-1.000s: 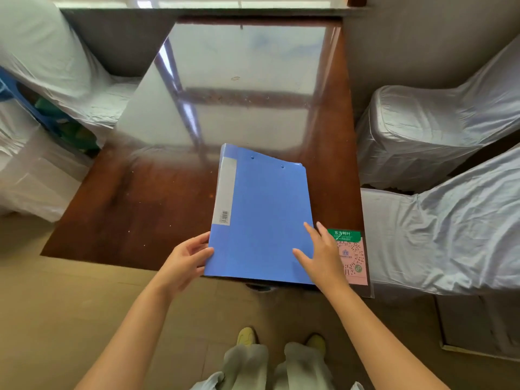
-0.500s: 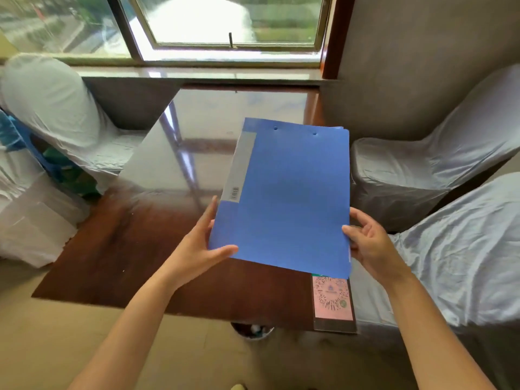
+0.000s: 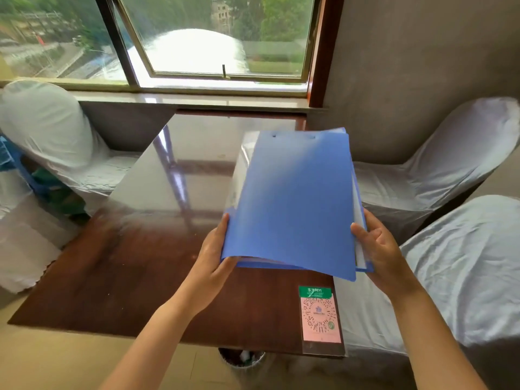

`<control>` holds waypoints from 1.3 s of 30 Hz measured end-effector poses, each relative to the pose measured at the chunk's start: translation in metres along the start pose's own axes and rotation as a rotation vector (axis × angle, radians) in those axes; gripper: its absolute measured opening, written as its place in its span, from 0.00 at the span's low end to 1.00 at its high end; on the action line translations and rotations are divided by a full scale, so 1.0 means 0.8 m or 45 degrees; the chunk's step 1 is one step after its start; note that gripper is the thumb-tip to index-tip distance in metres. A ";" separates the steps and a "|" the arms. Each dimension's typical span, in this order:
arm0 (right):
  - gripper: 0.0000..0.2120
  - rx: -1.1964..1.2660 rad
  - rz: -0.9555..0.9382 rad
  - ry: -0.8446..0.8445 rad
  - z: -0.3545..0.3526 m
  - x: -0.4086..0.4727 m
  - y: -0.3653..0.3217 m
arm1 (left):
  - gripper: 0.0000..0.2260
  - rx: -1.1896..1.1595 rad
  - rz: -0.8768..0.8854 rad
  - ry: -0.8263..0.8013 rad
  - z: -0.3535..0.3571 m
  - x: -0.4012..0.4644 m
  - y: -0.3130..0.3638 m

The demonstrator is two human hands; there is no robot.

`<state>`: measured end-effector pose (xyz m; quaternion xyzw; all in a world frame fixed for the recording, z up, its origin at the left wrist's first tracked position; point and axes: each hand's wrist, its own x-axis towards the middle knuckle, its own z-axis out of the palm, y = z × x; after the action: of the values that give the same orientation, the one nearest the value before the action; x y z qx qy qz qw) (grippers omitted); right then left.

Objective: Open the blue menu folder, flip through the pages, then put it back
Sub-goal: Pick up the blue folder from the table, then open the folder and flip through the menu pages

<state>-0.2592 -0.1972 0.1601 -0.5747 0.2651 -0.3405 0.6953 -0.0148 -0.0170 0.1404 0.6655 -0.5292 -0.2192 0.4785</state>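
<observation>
The blue menu folder (image 3: 295, 201) is held in the air above the right side of the brown table (image 3: 112, 277). My left hand (image 3: 216, 257) grips its lower left corner, thumb on the front cover. My right hand (image 3: 380, 249) holds the lower right edge from beneath. The front cover is lifting slightly off the pages along the right and bottom edges, and clear page sleeves show there. The rest of the inside is hidden.
A pink QR-code card (image 3: 319, 316) in a clear stand sits at the table's near right corner. Chairs in white covers stand to the left (image 3: 42, 130) and right (image 3: 450, 164). A window (image 3: 213, 38) is behind the table, a waste bin (image 3: 242, 358) under it.
The folder has been raised off the table and brought up toward me. Its front cover now starts to part from the pages. The view has tilted up to the window.
</observation>
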 end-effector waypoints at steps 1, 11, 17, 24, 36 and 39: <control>0.21 0.010 -0.015 0.012 -0.003 -0.001 -0.001 | 0.37 -0.135 -0.070 0.021 0.002 -0.001 0.004; 0.26 -0.052 -0.088 0.116 -0.029 -0.009 0.001 | 0.26 -0.918 -0.256 0.156 -0.009 0.021 0.033; 0.27 -0.173 -0.190 0.147 -0.026 -0.002 -0.016 | 0.21 -1.178 -0.359 0.281 -0.008 -0.002 0.024; 0.27 -0.097 -0.228 0.259 -0.019 -0.007 -0.014 | 0.26 -1.493 -0.230 0.071 -0.003 -0.027 0.028; 0.21 -0.148 -0.074 0.204 -0.009 -0.024 -0.007 | 0.13 -1.141 -0.436 0.539 0.004 -0.023 0.025; 0.19 -0.407 -0.082 0.170 -0.004 -0.024 0.000 | 0.16 -0.935 -0.411 0.494 0.013 -0.032 0.010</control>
<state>-0.2734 -0.1845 0.1589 -0.6622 0.3428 -0.3534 0.5648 -0.0362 0.0023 0.1374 0.5543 -0.2059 -0.3356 0.7333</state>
